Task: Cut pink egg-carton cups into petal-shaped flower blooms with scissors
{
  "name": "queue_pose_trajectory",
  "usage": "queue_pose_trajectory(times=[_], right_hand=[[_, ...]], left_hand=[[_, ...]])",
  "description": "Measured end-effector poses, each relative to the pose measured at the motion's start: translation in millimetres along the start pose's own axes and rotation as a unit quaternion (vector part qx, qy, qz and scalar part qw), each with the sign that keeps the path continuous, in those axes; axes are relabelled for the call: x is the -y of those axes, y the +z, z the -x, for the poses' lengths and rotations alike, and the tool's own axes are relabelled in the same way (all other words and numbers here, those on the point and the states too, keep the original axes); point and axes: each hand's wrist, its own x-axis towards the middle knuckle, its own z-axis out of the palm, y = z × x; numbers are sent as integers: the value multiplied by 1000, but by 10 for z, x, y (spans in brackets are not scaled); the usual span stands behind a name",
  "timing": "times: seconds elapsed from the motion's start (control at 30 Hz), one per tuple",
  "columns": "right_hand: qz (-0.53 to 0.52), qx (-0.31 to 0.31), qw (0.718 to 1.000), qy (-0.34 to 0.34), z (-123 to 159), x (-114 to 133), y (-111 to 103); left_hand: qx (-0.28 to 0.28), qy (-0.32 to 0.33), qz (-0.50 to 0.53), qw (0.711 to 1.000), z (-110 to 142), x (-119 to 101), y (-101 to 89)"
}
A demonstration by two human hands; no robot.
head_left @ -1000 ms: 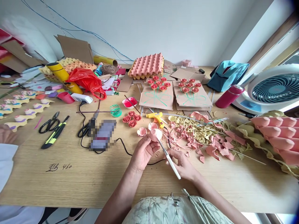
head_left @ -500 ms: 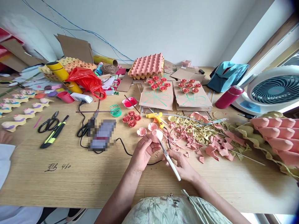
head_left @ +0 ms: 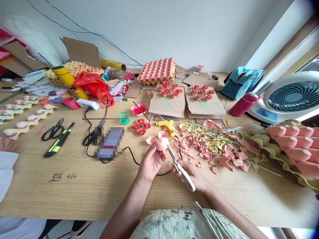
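Observation:
My left hand [head_left: 151, 162] is closed around a pink egg-carton cup [head_left: 160, 144], holding it up above the wooden table [head_left: 74, 192]. My right hand [head_left: 193, 174] grips white-handled scissors [head_left: 180, 167], whose blades point up-left and meet the cup's edge. Two cut pink cup flowers [head_left: 156, 137] lie just beyond my left hand. A yellow glue gun [head_left: 167, 125] rests a little farther back.
A heap of pink and yellow carton scraps [head_left: 214, 146] spreads to the right, beside stacked pink egg trays [head_left: 296, 146]. Painted red roses [head_left: 140, 125], a phone and cable [head_left: 109, 143], black scissors [head_left: 53, 131] and a utility knife [head_left: 59, 144] lie left. A fan [head_left: 289, 96] stands far right.
The scissors have swung lower and closer to the cup, with the blades now at its edge. My left hand has turned the cup slightly.

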Motion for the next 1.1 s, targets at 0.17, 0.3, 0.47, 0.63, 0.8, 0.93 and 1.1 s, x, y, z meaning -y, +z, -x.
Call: queue_pose_trajectory(times=[0.17, 0.3, 0.47, 0.63, 0.8, 0.93, 1.1], right_hand=[[-16, 0, 1000, -4, 18, -62, 10], [-30, -13, 999, -2, 28, -86, 33], [-13, -18, 999, -23, 20, -25, 76], [14, -23, 999, -32, 21, 20, 113], [10, -15, 999, -40, 34, 17, 121], [9, -29, 998, -52, 37, 26, 126], [40, -57, 996, -56, 26, 33, 125]], left_hand=[[18, 8, 5, 1000, 24, 9, -3], [33, 31, -19, 999, 4, 55, -30], [39, 31, -61, 997, -27, 131, -48], [46, 66, -86, 993, -8, 187, -27], [52, 105, -100, 988, 2, 201, -9], [60, 85, -113, 988, -6, 221, -19], [84, 59, -134, 986, 1, 271, -15]])
